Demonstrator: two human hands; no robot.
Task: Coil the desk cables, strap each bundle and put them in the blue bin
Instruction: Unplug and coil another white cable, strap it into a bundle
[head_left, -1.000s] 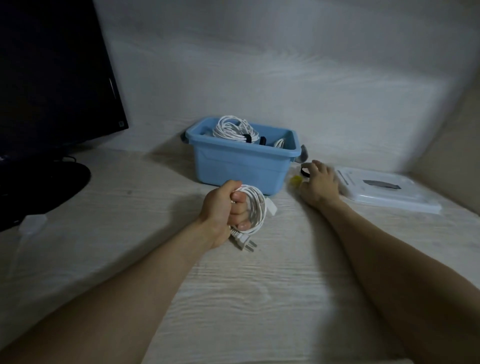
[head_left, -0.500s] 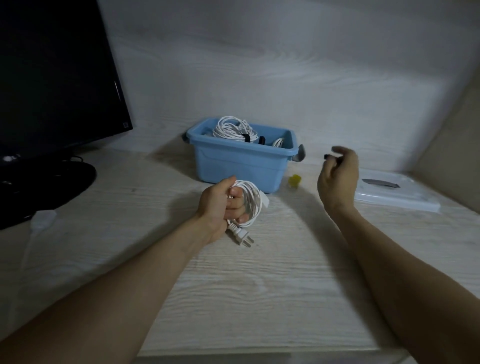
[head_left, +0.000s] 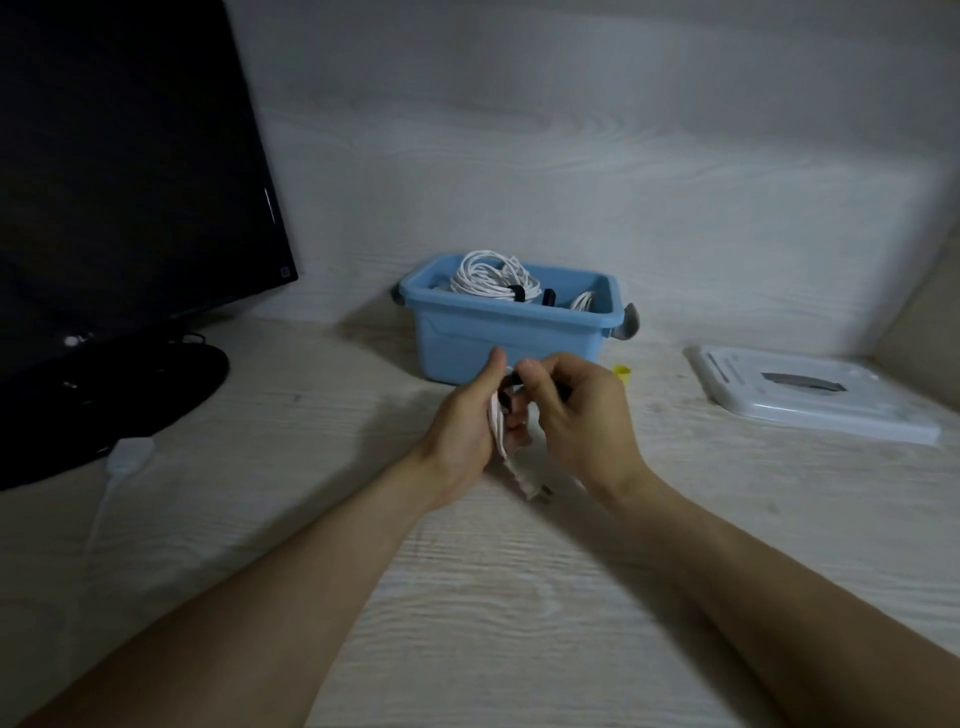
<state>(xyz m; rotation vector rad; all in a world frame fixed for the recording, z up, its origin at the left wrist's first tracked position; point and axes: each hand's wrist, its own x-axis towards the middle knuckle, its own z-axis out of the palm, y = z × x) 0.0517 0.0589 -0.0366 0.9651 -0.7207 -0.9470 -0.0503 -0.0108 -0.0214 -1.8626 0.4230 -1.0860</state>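
My left hand (head_left: 467, 426) grips a coiled white cable (head_left: 497, 423) just in front of the blue bin (head_left: 467, 338); its plug (head_left: 532, 486) hangs down toward the desk. My right hand (head_left: 582, 415) is against the coil and pinches a black strap (head_left: 511, 378) at its top. Most of the coil is hidden between the two hands. Inside the bin lies a white cable bundle (head_left: 491, 275) bound with a black strap, and a second white coil (head_left: 583, 301) shows at the bin's right side.
A black monitor (head_left: 124, 171) on a round stand (head_left: 130, 384) fills the left. A white adapter (head_left: 127, 452) with a thin cord lies beside it. A white flat lid (head_left: 810, 395) rests at the right. A small yellow object (head_left: 622, 372) sits beside the bin.
My right hand lifted a black strap from beside the bin and came left to the coil. My left hand turned the coil edge-on and raised it slightly.
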